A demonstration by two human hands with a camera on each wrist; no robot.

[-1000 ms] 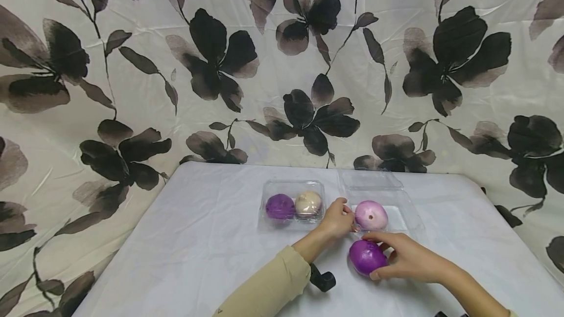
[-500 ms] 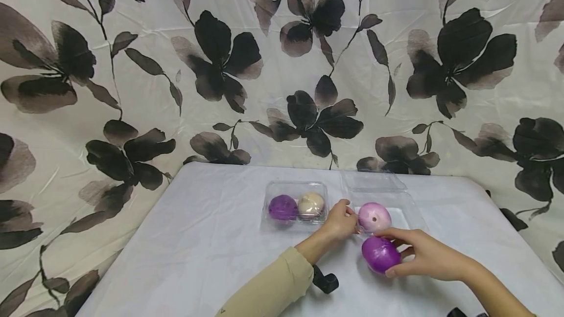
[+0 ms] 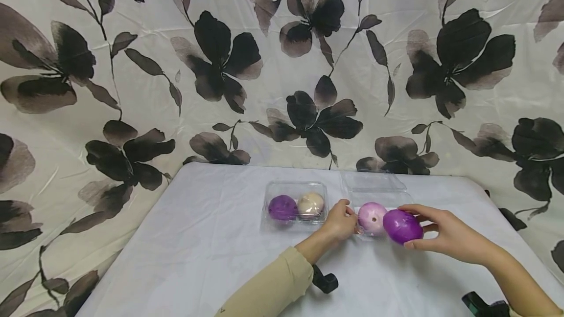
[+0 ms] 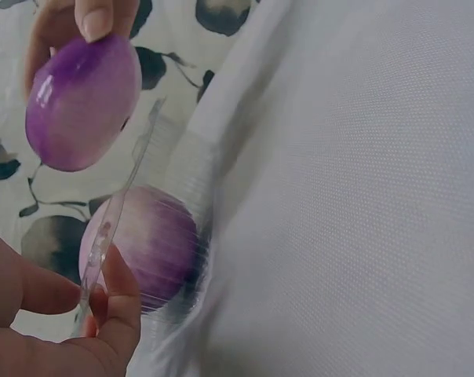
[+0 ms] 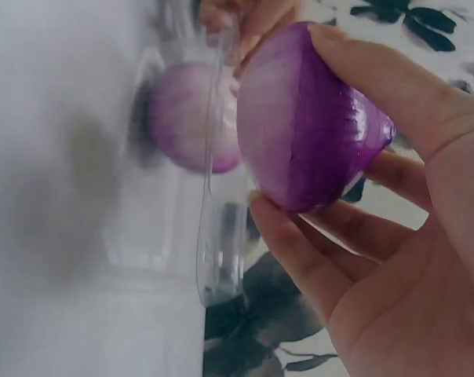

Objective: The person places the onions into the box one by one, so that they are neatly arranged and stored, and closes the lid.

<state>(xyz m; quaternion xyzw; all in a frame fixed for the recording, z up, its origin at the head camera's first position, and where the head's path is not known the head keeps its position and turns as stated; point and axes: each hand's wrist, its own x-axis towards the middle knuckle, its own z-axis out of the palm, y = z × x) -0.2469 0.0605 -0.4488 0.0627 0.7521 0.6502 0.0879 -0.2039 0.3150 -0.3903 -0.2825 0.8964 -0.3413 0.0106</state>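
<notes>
In my right hand (image 3: pixel 454 235) is a purple onion (image 3: pixel 402 227), gripped between thumb and fingers and raised above the front of an open clear plastic container (image 5: pixel 221 259). A paler pink-purple onion (image 3: pixel 372 218) sits inside that container, on its left side. My left hand (image 3: pixel 339 220) pinches the container's near left rim between thumb and fingers, as the left wrist view shows close up. From the right wrist view, the held onion (image 5: pixel 308 118) is just outside the rim, its pointed end toward the palm. The container's hinged lid (image 3: pixel 374 181) lies folded back behind it.
Left of my left hand stands a closed clear container (image 3: pixel 294 186) holding a purple onion (image 3: pixel 282 208) and a cream-coloured one (image 3: pixel 310 205). A white cloth covers the table (image 3: pixel 211 238). Behind it hangs a floral curtain (image 3: pixel 264 72). Black wrist devices (image 3: pixel 325 280) show near both forearms.
My right hand has lifted the purple onion up and to the right, from the table in front toward the open container. My left hand stays on the rim.
</notes>
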